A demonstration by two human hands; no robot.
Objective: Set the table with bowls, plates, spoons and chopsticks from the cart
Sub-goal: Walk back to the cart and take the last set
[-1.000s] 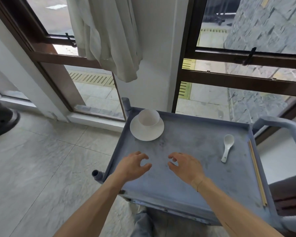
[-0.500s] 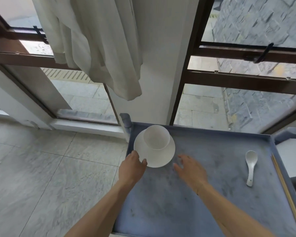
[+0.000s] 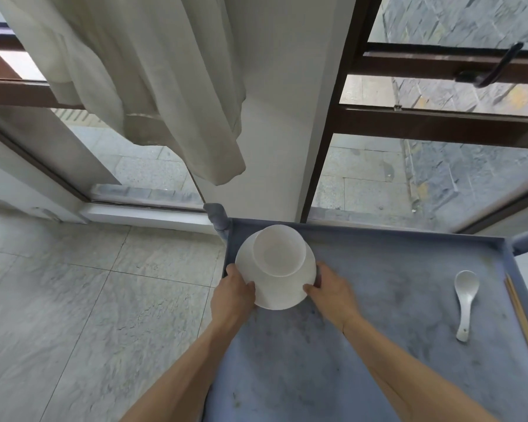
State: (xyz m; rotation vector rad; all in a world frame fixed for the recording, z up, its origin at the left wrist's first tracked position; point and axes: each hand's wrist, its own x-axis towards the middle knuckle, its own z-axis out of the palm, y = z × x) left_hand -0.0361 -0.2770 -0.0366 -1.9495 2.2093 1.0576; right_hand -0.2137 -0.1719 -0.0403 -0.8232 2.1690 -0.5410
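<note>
A white bowl [image 3: 279, 251] stands on a white plate [image 3: 275, 295] at the far left corner of the grey-blue cart top [image 3: 363, 330]. My left hand [image 3: 232, 295] grips the plate's left rim, thumb on top. My right hand [image 3: 333, 292] grips the plate's right rim, thumb on the edge. A white spoon [image 3: 465, 296] lies on the cart to the right. A pair of wooden chopsticks [image 3: 525, 327] lies along the cart's right rim, partly cut off by the frame edge.
A white pillar [image 3: 287, 117] and dark-framed windows [image 3: 424, 123] stand just behind the cart. A pale curtain [image 3: 141, 80] hangs above left. Grey marble floor [image 3: 89, 315] spreads to the left of the cart.
Both hands moved forward from the middle of the cart to the plate and now grip its two sides. The view came closer to the cart's far left corner.
</note>
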